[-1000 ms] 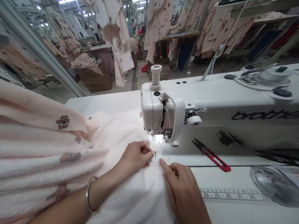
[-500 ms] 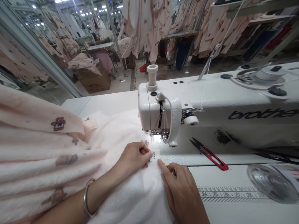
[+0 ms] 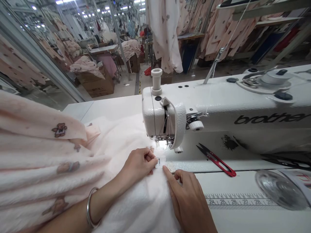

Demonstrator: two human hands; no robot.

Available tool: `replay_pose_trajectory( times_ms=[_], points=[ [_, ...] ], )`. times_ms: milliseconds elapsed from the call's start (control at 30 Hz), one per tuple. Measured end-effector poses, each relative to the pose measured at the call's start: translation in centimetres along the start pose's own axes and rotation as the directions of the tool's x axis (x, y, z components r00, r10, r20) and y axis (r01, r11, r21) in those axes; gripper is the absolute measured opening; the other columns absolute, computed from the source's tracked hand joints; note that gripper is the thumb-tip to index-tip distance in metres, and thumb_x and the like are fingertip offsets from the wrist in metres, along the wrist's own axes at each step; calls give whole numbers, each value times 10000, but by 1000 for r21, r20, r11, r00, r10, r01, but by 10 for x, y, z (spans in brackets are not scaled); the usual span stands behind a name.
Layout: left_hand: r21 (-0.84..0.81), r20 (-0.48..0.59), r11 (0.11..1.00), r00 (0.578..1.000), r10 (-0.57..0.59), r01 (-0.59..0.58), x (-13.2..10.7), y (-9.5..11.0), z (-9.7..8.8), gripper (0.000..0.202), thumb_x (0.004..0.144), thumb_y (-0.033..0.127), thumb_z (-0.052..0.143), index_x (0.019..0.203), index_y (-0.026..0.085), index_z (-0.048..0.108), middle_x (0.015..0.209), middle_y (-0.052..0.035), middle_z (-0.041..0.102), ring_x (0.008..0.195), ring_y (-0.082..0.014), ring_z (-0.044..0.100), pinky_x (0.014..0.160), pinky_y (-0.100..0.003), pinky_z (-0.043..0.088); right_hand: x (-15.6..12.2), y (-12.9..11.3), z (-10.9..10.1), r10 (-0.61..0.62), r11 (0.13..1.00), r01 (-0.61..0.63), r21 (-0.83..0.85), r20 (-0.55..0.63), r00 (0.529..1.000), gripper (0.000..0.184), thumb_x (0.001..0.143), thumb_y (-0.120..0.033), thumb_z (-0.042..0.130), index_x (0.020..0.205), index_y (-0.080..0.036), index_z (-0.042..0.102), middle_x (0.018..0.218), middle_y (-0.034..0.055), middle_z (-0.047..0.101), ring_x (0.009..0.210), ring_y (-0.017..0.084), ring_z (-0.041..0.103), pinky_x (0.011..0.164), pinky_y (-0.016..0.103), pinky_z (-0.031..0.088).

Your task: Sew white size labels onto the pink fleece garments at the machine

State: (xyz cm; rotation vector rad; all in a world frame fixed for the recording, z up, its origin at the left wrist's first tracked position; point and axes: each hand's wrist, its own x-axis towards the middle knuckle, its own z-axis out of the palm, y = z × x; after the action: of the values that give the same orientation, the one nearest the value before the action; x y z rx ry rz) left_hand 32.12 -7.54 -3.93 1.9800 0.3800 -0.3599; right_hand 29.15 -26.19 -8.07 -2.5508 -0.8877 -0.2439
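Observation:
My left hand (image 3: 138, 165), a metal bangle on its wrist, pinches a small white label (image 3: 160, 161) against fluffy pale pink fabric (image 3: 116, 142) just in front of the presser foot. My right hand (image 3: 188, 199) lies on the fabric with its forefinger stretched out, the tip touching the label's lower edge, other fingers curled. The white Brother sewing machine (image 3: 218, 106) stands right behind them, its needle area lit. More of the fabric, printed with small bears, is heaped at my left.
Red-handled thread snips (image 3: 216, 160) lie on the machine bed to the right. A clear plastic dish (image 3: 282, 189) sits at far right, near a printed ruler (image 3: 238, 200) on the table. Behind, hanging pink garments (image 3: 165, 32), cardboard boxes (image 3: 97, 84) and worktables.
Both hands and the label stay in place on the fabric. The view has drifted slightly, and a hanging garment in the background has swung to the right.

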Motion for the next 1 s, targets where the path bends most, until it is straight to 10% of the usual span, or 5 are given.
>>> replay_pose_trajectory(
  times_ms=[200,333,433,600,1000],
  points=[
    [59,-1,998,1000,-7,7,1,3,2,190,773,329,569,698,155,549,615,3,612,489,-125,589,493,-218,443,0,3,3,-35,999,33,-39,-61,998,476,882,-56,366,1340,-152,457,961,100,471,851,203,434,683,327,424],
    [370,-87,914,973,212,-166,-15,10,-8,156,822,280,545,911,161,593,780,-27,641,635,-158,619,597,-268,496,1,5,5,-79,996,73,-56,-109,991,449,899,-82,405,1340,-145,463,958,106,478,862,203,446,690,319,421],
    [596,-51,713,869,492,-369,-34,9,-19,254,884,212,474,1117,173,565,1066,-89,606,893,-199,631,776,-338,542,0,5,4,-83,995,76,-62,-119,989,440,896,-74,433,1329,-141,479,949,106,481,866,201,454,717,331,419],
    [641,341,316,628,700,-700,-46,-7,-23,370,952,252,420,1276,86,482,1347,-166,492,1314,-253,408,1063,-396,431,1,4,4,-104,994,95,-60,-158,982,429,893,-58,447,1315,-125,494,925,106,486,849,198,452,705,331,414],
    [659,477,170,581,659,-733,-36,-25,-23,491,949,265,427,1392,68,350,1426,-202,395,1384,-283,278,1111,-428,361,0,4,6,-99,995,94,-34,-165,981,436,895,-52,431,1323,-121,482,929,107,481,866,196,455,708,326,421]
  ],
)
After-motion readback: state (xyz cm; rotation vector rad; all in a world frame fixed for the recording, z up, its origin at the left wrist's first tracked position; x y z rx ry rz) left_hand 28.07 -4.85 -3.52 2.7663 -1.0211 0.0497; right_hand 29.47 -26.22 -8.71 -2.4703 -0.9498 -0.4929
